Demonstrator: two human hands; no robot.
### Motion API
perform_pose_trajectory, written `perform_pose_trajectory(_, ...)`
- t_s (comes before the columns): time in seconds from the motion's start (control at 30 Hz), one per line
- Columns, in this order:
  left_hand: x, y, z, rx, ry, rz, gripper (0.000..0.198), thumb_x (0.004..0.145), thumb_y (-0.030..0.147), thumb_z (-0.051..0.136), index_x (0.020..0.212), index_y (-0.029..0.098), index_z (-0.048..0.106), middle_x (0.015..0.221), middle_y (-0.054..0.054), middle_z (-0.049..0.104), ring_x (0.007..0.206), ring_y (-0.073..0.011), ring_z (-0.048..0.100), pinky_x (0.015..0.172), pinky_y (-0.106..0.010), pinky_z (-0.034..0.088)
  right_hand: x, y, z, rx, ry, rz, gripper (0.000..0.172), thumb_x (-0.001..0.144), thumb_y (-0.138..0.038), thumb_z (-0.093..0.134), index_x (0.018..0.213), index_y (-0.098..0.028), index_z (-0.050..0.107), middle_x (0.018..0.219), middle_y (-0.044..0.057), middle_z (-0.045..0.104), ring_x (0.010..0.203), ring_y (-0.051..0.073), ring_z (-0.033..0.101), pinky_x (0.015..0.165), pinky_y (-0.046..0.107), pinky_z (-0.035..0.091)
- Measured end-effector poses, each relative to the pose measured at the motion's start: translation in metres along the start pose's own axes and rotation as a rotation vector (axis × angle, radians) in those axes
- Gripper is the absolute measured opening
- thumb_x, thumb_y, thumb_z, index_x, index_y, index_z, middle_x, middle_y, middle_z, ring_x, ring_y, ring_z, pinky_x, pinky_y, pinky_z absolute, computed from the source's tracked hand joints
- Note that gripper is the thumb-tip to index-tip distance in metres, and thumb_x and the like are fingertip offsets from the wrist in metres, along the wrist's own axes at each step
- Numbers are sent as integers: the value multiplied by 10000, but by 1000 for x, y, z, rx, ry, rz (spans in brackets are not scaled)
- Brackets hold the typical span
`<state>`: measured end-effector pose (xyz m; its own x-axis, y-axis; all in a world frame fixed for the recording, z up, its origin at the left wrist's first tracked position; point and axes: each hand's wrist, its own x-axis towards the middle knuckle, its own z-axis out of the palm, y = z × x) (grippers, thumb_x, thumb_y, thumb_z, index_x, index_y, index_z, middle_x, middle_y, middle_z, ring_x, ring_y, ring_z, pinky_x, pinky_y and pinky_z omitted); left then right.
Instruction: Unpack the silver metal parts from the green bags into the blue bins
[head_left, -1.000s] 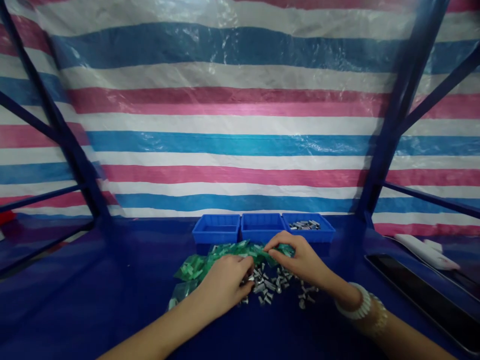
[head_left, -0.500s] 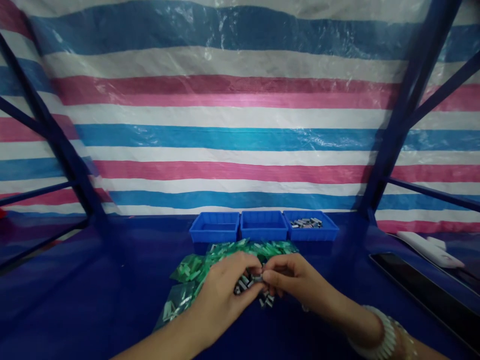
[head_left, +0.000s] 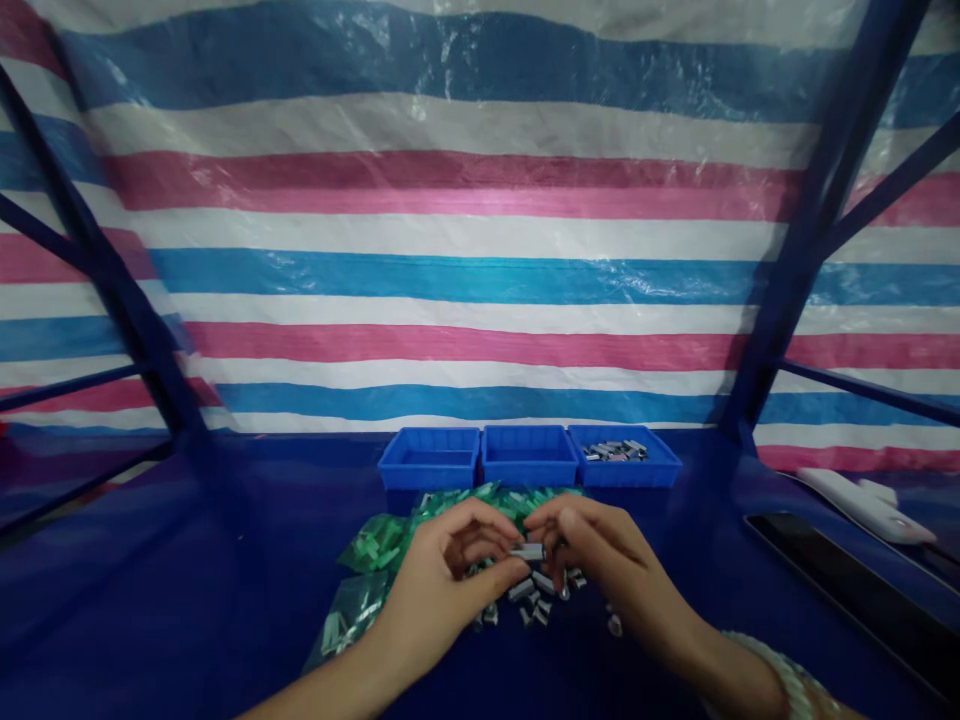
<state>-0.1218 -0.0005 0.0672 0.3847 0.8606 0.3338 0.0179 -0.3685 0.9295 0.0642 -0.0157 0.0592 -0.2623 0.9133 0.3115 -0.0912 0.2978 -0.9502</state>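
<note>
Between the thumb and fingers of my left hand (head_left: 450, 565) is a small silvery metal piece (head_left: 531, 551), its right end sticking out. My right hand (head_left: 600, 545) hovers close to that end, fingers curled but apart and thumb lifted; whether a fingertip touches the piece I cannot tell. Below both hands lies a loose heap of similar metal pieces (head_left: 541, 582) on the dark blue table. Behind the hands are clear bags of green pieces (head_left: 487, 495), partly hidden by my fingers.
Three blue bins stand in a row: a left bin (head_left: 429, 474), a middle bin (head_left: 529, 471) and a right bin (head_left: 664, 465) holding metal pieces. A black phone-like slab (head_left: 840, 590) and a white device (head_left: 862, 505) lie at right. Blue frame posts (head_left: 795, 260) flank the striped sheet.
My right thumb and fingers have parted from their pinch at the metal piece, and the hand has shifted slightly right. More of the piece and the heap below now shows.
</note>
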Motion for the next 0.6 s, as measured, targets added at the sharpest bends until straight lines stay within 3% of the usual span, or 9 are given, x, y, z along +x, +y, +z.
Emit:
perform_pose_trajectory(0.07, -1, 1, 0, 199, 40, 166, 116, 733, 160, 707, 832, 202, 661, 813, -27, 700, 756, -174, 674, 705, -294, 552, 2, 6, 1, 42, -70, 121, 444, 879, -573, 545, 766, -170, 692, 656, 26, 631, 562, 138, 592, 522, 247, 485)
perform_pose_trajectory(0.17, -1, 1, -2, 420, 30, 334, 158, 765, 110, 660, 873, 224, 675, 797, -11, 706, 736, -165, 668, 712, -295, 549, 6, 14, -1, 64, -172, 200, 349, 751, -509, 725, 732, -168, 651, 611, -4, 630, 488, 110, 565, 477, 225, 473)
perform_pose_trajectory(0.23, 0, -1, -4, 490, 18, 380, 190, 794, 122, 641, 946, 234, 664, 845, -16, 709, 760, -166, 665, 715, -300, 547, 12, 15, -8, 8, -171, 189, 303, 714, -447, 767, 780, -175, 650, 613, -19, 625, 474, 102, 552, 455, 216, 465)
perform_pose_trajectory(0.3, 3, -3, -7, 557, 33, 404, 241, 816, 142, 624, 1034, 242, 639, 921, -33, 702, 796, -173, 653, 735, -319, 542, 20, 13, -23, -199, -86, 86, 238, 731, -388, 749, 804, -178, 661, 652, -8, 636, 510, 109, 565, 457, 212, 462)
perform_pose_trajectory(0.43, 9, -7, -12, 643, 17, 404, 196, 852, 147, 562, 1016, 233, 629, 950, -53, 685, 870, -202, 626, 787, -366, 529, 45, 13, -75, -824, 295, -250, 178, 803, -370, 645, 807, -196, 681, 726, 29, 691, 637, 166, 631, 558, 261, 497)
perform_pose_trajectory(0.53, 10, -11, -12, 714, -90, 393, 155, 855, 139, 550, 953, 227, 631, 958, -59, 669, 943, -229, 603, 848, -414, 508, 58, 20, -112, -961, 459, -282, 277, 801, -444, 629, 869, -179, 672, 821, 92, 708, 779, 261, 644, 696, 387, 507)
perform_pose_trajectory(0.6, 7, -14, -10, 801, -165, 378, 114, 837, 152, 579, 905, 229, 629, 1044, -70, 640, 1007, -253, 578, 873, -448, 494, 60, 24, -124, -1011, 491, -304, 344, 781, -470, 650, 938, -164, 665, 931, 138, 698, 914, 322, 617, 803, 466, 476)
